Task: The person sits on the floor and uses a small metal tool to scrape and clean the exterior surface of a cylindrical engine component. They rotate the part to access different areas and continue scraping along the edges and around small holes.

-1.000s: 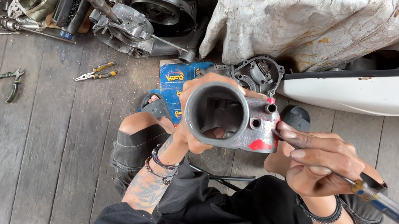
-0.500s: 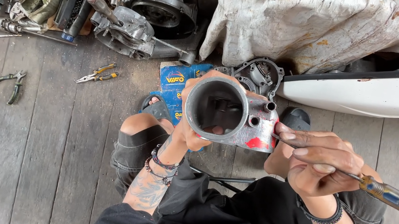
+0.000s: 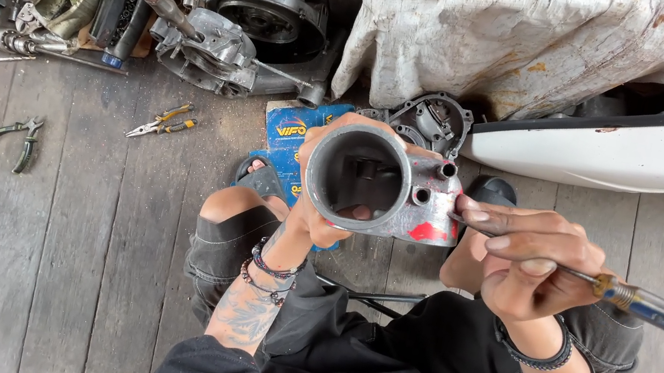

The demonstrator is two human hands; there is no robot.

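Head view looks straight down on a grey metal cylinder [image 3: 378, 184] held up in the middle of the frame, its wide round mouth turned toward the camera so the dark bore can be seen into; a smear of red shows on its lower right face, beside two small round holes. The left hand [image 3: 311, 210] wraps the cylinder from below and from the left, thumb and fingers curled around the rim, which keeps the part steady and off the floor. The right hand [image 3: 533, 258] is closed in a pinching grip around a screwdriver [image 3: 647, 306], fingers bunched on the shaft near the tip while the blue and yellow handle sticks out toward the right edge; the tip meets the right side of the cylinder, though fingers hide the exact spot. That close grip on the shaft suits fine, careful work rather than hard turning. Just behind the cylinder, a blue packet [image 3: 290, 138] lies on the plank floor [image 3: 65, 258], and a dark metal cover [image 3: 430, 122] sits just above it. Further out, an engine case [image 3: 236, 10] rests at upper centre-left, with loose parts and tools beside it. Yellow-handled pliers [image 3: 162, 120] and dark pliers [image 3: 18, 136] lie on the boards at left, well apart from the hands. A stained white cloth [image 3: 522, 38] drapes over something at upper right, and a white panel [image 3: 630, 148] runs along the right.
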